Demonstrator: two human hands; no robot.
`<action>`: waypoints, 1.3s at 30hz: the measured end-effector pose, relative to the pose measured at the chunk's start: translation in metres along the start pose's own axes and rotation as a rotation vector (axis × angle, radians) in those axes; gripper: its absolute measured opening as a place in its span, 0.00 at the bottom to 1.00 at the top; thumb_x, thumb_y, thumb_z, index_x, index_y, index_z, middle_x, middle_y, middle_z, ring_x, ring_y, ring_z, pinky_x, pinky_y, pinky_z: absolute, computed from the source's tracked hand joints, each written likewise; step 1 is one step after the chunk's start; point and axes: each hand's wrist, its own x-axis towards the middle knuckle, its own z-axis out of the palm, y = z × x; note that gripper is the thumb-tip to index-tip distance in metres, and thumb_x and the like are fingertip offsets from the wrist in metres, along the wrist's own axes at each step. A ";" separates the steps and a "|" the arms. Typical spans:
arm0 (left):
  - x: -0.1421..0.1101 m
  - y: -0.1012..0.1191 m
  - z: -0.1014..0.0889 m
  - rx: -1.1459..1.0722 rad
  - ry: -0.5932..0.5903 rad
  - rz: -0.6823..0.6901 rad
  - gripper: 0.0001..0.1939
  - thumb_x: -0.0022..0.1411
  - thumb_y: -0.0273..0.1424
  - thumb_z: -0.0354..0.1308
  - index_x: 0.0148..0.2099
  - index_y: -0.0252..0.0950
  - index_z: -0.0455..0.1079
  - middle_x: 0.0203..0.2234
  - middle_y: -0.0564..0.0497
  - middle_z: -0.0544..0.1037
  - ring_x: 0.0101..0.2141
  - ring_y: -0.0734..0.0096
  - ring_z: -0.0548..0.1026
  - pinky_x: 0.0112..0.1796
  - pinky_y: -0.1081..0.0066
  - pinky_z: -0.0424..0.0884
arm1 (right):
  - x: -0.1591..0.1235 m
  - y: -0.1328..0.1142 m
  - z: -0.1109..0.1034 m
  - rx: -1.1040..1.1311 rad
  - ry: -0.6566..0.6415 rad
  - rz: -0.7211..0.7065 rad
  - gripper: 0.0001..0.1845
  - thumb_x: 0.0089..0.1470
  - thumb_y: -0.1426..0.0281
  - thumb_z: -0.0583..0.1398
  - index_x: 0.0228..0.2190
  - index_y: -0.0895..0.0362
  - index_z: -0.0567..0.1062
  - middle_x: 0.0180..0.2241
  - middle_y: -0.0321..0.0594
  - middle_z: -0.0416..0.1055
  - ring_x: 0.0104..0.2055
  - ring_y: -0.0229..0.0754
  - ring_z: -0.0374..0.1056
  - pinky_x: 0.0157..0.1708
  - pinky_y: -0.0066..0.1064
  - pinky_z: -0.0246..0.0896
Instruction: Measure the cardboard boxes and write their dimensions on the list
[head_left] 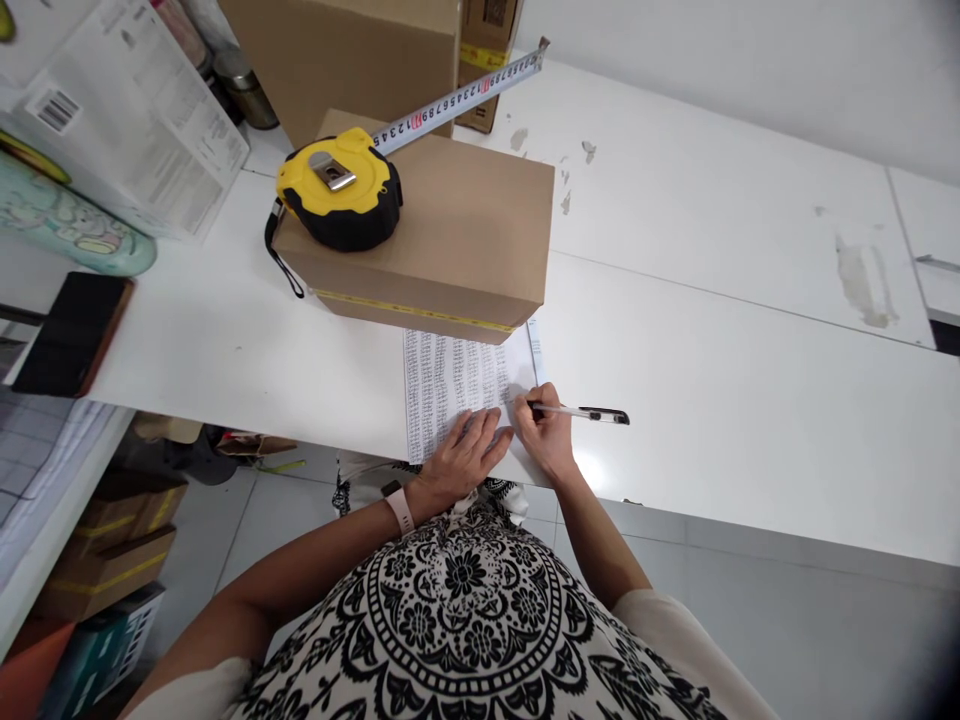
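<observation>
My right hand [545, 432] grips a clear-barrelled pen [589, 412] with a black end, its tip down at the right side of a sheet of paper [450, 375]. Columns of small dark writing cover most of that sheet. My left hand [465, 455] lies flat on the paper's lower part, fingers spread, a pale pink watch band on the wrist. Just beyond the sheet stands a brown cardboard box [465, 220] with yellow tape, hiding the paper's far edge. On top of the box rests a yellow and black tape measure [341, 190], its blade [465, 98] pulled out to the right.
A dark phone [73, 333] lies at the table's left edge. Behind it are a pale green patterned case [75, 215] and a white package [142, 110]. A larger carton [360, 60] stands at the back. The white tabletop [735, 400] stretches right. Taped boxes [112, 570] sit below left.
</observation>
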 end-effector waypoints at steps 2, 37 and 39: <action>0.001 0.000 -0.001 0.025 0.016 0.001 0.22 0.72 0.30 0.55 0.65 0.29 0.66 0.61 0.33 0.74 0.59 0.52 0.74 0.63 0.53 0.66 | 0.000 0.000 0.000 -0.020 -0.002 -0.002 0.12 0.59 0.69 0.59 0.27 0.51 0.60 0.21 0.27 0.56 0.21 0.34 0.52 0.23 0.30 0.49; 0.002 -0.003 -0.002 -0.045 -0.068 -0.008 0.26 0.70 0.29 0.53 0.68 0.33 0.66 0.67 0.43 0.69 0.60 0.48 0.71 0.62 0.51 0.64 | 0.004 0.003 -0.004 0.142 0.066 0.061 0.14 0.58 0.62 0.62 0.25 0.52 0.64 0.18 0.26 0.57 0.20 0.34 0.53 0.21 0.29 0.49; 0.003 -0.002 -0.003 -0.095 -0.105 -0.019 0.28 0.69 0.29 0.54 0.69 0.32 0.63 0.68 0.42 0.67 0.62 0.47 0.69 0.63 0.49 0.63 | 0.004 0.004 -0.004 0.130 0.111 0.047 0.13 0.60 0.61 0.61 0.28 0.52 0.66 0.20 0.28 0.60 0.21 0.35 0.56 0.22 0.29 0.52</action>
